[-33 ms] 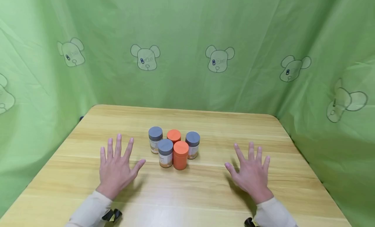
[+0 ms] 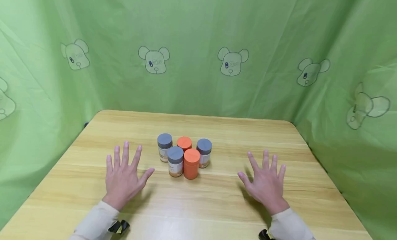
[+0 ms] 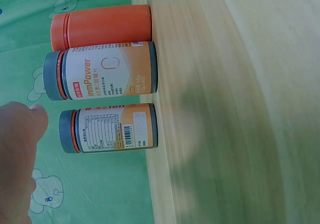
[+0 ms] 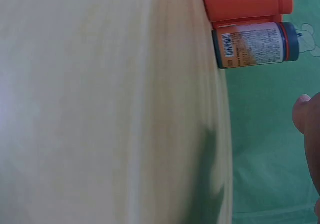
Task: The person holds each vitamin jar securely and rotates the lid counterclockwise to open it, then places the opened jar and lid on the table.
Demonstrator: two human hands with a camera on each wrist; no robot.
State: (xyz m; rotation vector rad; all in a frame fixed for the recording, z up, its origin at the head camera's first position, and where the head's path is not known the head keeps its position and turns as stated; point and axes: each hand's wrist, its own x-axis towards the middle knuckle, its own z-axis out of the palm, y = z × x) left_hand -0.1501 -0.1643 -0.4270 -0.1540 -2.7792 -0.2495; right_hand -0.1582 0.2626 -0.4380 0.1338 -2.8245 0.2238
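Several small bottles stand upright in a cluster at the middle of the table. Three have grey lids and white-and-orange labels: one at the back left (image 2: 164, 143), one at the front left (image 2: 175, 162) and one at the right (image 2: 204, 153). An orange bottle (image 2: 191, 166) stands at the front, and another orange bottle (image 2: 184, 143) is partly hidden behind it. To the left of the cluster my left hand (image 2: 122, 181) is spread palm down, holding nothing. My right hand (image 2: 266, 186), likewise spread and holding nothing, is farther off on the right side.
The wooden table (image 2: 217, 205) has its far edge close to a green curtain (image 2: 192, 23) printed with bear heads. That curtain also hangs along the left and right sides. A black strap piece (image 2: 119, 227) shows under the left sleeve (image 2: 96, 219).
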